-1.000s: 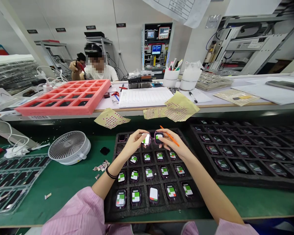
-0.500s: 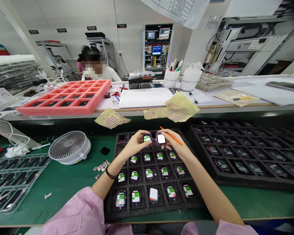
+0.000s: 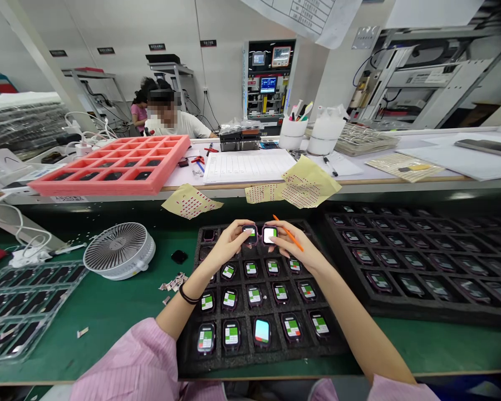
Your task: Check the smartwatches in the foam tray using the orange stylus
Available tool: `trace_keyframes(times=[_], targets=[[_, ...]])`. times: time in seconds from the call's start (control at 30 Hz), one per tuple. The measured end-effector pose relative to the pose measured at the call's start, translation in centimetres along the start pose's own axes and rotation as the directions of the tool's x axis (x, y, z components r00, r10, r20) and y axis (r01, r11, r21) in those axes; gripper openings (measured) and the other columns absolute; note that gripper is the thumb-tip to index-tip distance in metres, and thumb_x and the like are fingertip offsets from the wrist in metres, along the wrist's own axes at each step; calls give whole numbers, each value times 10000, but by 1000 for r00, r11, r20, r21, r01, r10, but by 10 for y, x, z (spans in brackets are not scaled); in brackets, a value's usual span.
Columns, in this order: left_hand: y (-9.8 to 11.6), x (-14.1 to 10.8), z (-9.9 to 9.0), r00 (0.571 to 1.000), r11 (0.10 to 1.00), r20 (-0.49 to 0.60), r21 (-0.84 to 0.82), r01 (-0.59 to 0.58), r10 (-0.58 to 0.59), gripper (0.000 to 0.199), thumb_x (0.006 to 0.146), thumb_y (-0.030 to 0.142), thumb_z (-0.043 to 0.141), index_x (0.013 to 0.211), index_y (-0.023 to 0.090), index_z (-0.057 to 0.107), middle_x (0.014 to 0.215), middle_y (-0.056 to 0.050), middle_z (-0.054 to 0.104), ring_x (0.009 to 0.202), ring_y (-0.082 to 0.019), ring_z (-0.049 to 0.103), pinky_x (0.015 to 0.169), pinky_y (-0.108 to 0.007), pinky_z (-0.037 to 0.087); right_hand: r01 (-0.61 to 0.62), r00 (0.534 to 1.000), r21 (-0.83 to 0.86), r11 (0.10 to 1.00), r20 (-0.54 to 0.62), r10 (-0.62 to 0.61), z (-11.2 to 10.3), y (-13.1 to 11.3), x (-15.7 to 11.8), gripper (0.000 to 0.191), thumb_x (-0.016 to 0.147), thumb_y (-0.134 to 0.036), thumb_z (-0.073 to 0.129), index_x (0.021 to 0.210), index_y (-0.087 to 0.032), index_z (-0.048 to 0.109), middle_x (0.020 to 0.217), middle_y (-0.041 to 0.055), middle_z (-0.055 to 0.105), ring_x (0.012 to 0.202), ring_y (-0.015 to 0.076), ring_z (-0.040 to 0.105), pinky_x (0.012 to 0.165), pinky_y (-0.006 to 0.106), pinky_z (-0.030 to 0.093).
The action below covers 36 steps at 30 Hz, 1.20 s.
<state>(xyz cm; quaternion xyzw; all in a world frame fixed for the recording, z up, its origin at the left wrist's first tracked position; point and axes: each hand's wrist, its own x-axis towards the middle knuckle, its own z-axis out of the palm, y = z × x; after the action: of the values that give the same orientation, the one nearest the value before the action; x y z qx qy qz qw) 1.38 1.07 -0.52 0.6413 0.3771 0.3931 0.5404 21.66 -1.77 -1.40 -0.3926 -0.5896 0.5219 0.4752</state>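
Two lit watches [image 3: 269, 236] side by side in half-curled hands [image 3: 230, 240], one each, orange stick [image 3: 293, 240] also in the right.

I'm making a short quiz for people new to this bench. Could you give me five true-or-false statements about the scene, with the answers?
1. The left hand holds a watch-like device. True.
2. The orange pen-like tool lies flat on the green bench. False: it is held in the right hand.
3. The white fan stands to the left of the black foam tray between the forearms. True.
4. The pink foam tray sits on the floor. False: it rests on the raised shelf.
5. Yellow dotted sheets hang at the shelf's front edge. True.
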Motion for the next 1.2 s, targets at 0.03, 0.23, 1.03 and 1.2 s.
trace_keyframes(times=[0.03, 0.23, 1.03, 1.2], targets=[[0, 0, 0, 1000, 1000, 10, -2, -3, 3, 398, 823, 435, 615, 1119, 173, 571, 869, -33, 616, 539, -54, 435, 438, -174, 306, 3, 1000, 5, 1000, -19, -3, -1, 1, 0, 372, 793, -371, 675, 1112, -214, 564, 896, 38, 602, 644, 141, 637, 380, 193, 326], [2, -1, 0, 1000, 999, 12, 35, 2, -2, 349, 853, 430, 572, 1088, 173, 591, 784, -10, 590, 502, -53, 414, 442, -186, 300, -15, 990, 4, 1000, -139, 16, -2, 1, 1, 319, 816, -434, 640, 1022, -191, 638, 679, -8, 558, 509, 117, 582, 364, 203, 281], [-1, 0, -1, 998, 999, 39, 20, 47, -47, 346, 819, 407, 610, 1068, 168, 586, 760, -9, 609, 525, -69, 499, 427, -184, 276, -58, 992, 11, 998, -112, 59, -3, 0, 1, 341, 752, -394, 720, 1027, -219, 622, 743, -4, 557, 520, 93, 531, 374, 194, 259], [-1, 2, 0, 999, 1000, 16, 5, 28, -28, 300, 826, 444, 596, 925, 163, 623, 640, 15, 575, 480, -73, 451, 418, -193, 290, -86, 976, 23, 996, -198, 89, -1, -2, -1, 250, 757, -421, 713, 905, -224, 672, 642, -35, 429, 500, 79, 411, 390, 197, 312]])
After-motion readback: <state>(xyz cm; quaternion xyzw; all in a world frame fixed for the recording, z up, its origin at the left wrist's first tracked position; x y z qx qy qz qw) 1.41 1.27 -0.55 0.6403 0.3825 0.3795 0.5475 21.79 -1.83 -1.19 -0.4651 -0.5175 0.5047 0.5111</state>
